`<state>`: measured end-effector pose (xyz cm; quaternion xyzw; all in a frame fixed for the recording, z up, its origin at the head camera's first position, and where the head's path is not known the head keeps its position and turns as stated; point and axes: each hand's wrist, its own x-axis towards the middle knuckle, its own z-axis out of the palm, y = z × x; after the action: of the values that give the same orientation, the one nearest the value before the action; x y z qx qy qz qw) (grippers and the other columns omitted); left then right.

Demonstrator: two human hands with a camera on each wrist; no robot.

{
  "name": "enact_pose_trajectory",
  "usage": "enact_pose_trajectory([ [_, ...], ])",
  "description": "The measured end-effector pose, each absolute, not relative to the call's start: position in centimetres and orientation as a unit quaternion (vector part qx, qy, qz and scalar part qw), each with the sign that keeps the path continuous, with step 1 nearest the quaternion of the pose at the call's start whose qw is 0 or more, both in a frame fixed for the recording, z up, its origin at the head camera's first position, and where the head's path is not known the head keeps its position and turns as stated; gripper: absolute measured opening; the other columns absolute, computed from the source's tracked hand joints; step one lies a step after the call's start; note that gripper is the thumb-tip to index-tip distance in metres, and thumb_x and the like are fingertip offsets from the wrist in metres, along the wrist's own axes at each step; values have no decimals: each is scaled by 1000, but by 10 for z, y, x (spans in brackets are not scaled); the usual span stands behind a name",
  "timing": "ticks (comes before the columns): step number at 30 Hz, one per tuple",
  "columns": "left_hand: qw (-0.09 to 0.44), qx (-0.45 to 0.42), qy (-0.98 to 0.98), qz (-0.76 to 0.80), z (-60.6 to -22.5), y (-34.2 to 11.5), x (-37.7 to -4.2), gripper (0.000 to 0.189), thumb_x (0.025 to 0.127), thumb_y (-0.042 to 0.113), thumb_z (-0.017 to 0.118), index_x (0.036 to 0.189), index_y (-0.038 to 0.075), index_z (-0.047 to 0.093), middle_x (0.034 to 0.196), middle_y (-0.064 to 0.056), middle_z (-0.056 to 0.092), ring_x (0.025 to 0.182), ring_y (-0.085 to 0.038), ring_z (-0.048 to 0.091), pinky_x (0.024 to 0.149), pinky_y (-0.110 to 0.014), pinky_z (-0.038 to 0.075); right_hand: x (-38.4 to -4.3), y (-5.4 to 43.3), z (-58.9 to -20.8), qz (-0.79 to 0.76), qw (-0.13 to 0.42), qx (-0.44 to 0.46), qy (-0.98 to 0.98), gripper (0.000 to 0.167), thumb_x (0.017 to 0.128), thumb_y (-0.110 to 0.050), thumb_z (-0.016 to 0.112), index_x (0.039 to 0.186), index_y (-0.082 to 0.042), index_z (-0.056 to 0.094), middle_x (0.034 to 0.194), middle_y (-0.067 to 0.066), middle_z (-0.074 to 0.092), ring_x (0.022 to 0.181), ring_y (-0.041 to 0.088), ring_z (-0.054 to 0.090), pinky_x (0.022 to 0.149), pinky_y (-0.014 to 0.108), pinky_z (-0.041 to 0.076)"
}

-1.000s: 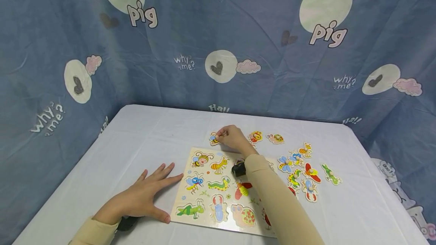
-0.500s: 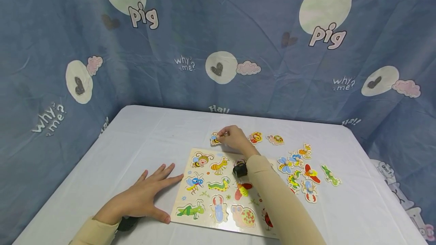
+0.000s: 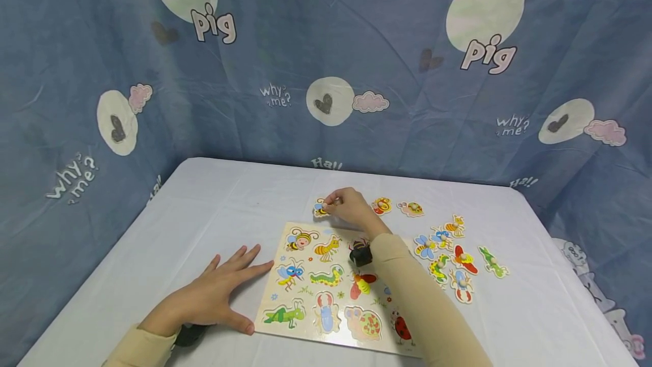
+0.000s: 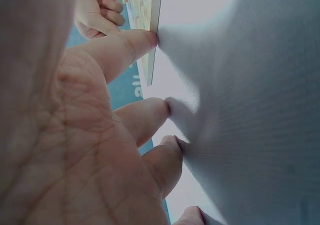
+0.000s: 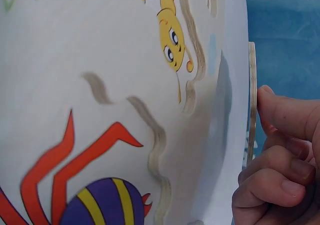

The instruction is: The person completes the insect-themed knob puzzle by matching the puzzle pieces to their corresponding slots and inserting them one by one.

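A wooden insect puzzle board [image 3: 305, 330] lies flat on the table, with printed bugs in its recesses. My left hand [image 3: 211, 293] is spread on the cloth at the board's left side, its thumb and index fingertips right at the edge; in the left wrist view one finger [image 4: 137, 42] touches the board's side. Beyond the far edge, my right hand [image 3: 348, 208] pinches a bee puzzle piece [image 3: 319, 208] at its right side. Seen edge-on in the right wrist view, the bee piece [image 5: 252, 105] stands by the fingertips, the remaining fingers curled.
A butterfly piece [image 3: 381, 205] and a snail piece [image 3: 410, 209] lie to the right of my right hand. Several more pieces cluster right of the board, among them a caterpillar [image 3: 439, 268] and a grasshopper [image 3: 493, 262]. My right forearm covers the board's right part.
Both hands stay almost where they were, the right one still at the bee piece. The right forearm has shifted slightly, and more of the board's ladybug picture shows.
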<state>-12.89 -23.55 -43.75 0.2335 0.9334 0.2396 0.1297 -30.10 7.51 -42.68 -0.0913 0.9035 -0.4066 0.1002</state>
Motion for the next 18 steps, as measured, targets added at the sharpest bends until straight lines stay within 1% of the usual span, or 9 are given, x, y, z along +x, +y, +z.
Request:
enact_pose_trajectory([
  [6, 131, 233, 933, 241, -436, -234, -128, 121, 58, 67, 95, 163, 31, 48, 178, -18, 26, 163, -54, 18, 119, -89, 8, -299, 76, -426, -405, 107, -108, 902, 13, 103, -22, 74, 106, -11, 78, 72, -2, 54, 65, 13, 44, 64, 27, 38],
  [13, 132, 229, 935, 236, -436, -234, -128, 121, 58, 67, 96, 163, 31, 49, 178, -18, 26, 164, -54, 18, 119, -89, 9, -292, 75, -420, -392, 110, -134, 903, 12, 102, -22, 74, 105, -10, 78, 75, -3, 59, 68, 14, 45, 66, 27, 38],
  [18, 135, 224, 936, 237, -437, -233, -128, 120, 57, 65, 97, 162, 31, 49, 178, -18, 26, 164, -54, 17, 119, -89, 7, -290, 74, -419, -385, 119, -145, 904, 11, 100, -20, 76, 106, -11, 78, 72, -2, 53, 66, 14, 42, 64, 26, 35],
])
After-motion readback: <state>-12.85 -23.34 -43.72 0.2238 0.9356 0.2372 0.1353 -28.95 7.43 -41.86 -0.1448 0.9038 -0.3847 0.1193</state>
